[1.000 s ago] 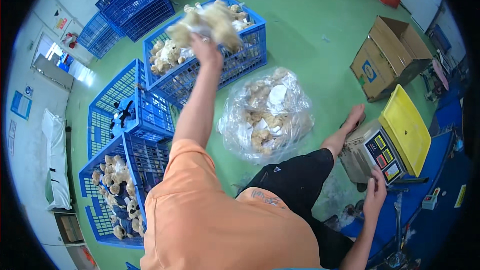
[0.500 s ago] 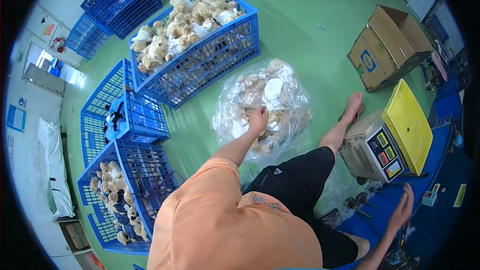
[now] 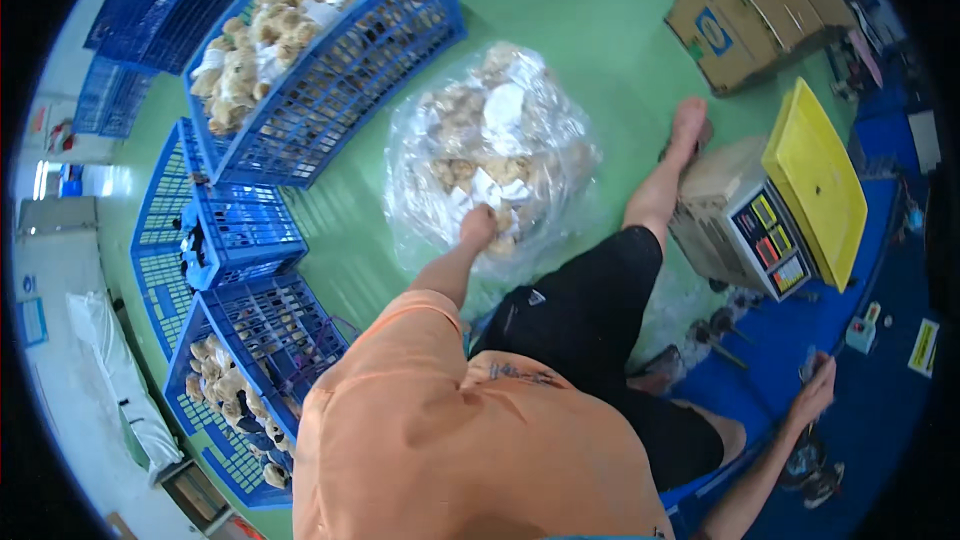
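Observation:
A large clear plastic bag on the floor holds several tan plush toys with white cloth pieces among them. My left hand is at the bag's near side, its fingers closed on the plastic; the fingertips are partly hidden. Over the blue bench top to the right, my right hand is raised with curled fingers. Something small and see-through seems to be at its fingertips, too blurred to name.
Blue plastic crates of plush toys stand at the left. A scale with a yellow tray is near my right knee. Beyond it sits an open cardboard box. Hand tools and a small grey switch box lie on the bench.
My left hand has drawn toward me across the bag. On the right, my hand has gone from spread fingers to curled ones over the bench. The whole view has shifted.

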### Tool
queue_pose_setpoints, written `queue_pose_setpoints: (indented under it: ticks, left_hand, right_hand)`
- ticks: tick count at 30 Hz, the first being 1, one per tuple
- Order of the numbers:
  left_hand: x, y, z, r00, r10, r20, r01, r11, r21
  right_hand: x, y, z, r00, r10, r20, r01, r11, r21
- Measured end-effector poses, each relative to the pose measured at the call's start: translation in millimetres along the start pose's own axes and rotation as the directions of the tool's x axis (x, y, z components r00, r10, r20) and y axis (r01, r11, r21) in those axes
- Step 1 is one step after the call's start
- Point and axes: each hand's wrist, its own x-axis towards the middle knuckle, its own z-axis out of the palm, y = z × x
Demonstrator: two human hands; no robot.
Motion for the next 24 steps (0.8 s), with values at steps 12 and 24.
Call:
queue_pose_setpoints:
  ticks: [12,24]
  left_hand:
    - [-80,247,-145,0.91,0.404,0.092,0.005,0.21,-0.978]
    - [-236,338,-89,0.04,0.771,0.636,-0.587,0.533,-0.609]
  right_hand:
    - [-20,-107,7,0.993,0.111,-0.035,-0.077,0.849,0.523]
    - [-83,-171,97,0.722,0.093,0.685,-0.668,-0.162,0.726]
